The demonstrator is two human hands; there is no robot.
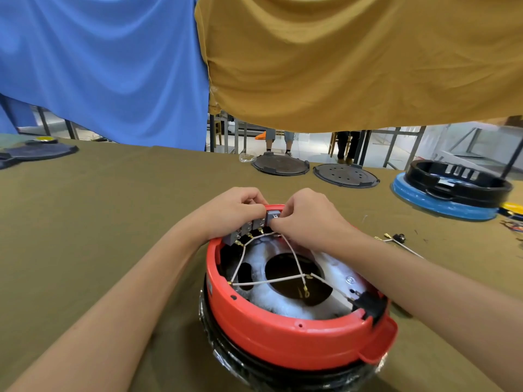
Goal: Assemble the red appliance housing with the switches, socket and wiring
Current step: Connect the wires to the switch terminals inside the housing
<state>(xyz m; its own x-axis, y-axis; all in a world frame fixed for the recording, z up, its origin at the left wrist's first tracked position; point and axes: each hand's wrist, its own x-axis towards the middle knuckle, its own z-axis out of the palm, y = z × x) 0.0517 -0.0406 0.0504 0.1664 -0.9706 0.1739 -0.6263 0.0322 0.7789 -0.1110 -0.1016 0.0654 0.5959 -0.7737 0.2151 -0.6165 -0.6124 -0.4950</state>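
The round red housing [285, 339] lies open side up on the olive table, over a black base wrapped in clear film. Grey switches [249, 229] line its far inner wall, with white wires [266, 282] running from them across the white insulation. A black socket [369, 304] sits in the right wall. My left hand [236, 212] curls over the far rim beside the switches. My right hand [307, 219] pinches the rightmost grey switch [273, 215] at the rim. Both hands touch each other there.
Two dark round plates [280, 165] [346, 175] lie at the table's far edge. A black housing on a blue base [452, 190] stands at the far right. Loose wires with terminals [396, 240] lie right of my forearm. Dark plates [39, 151] sit far left.
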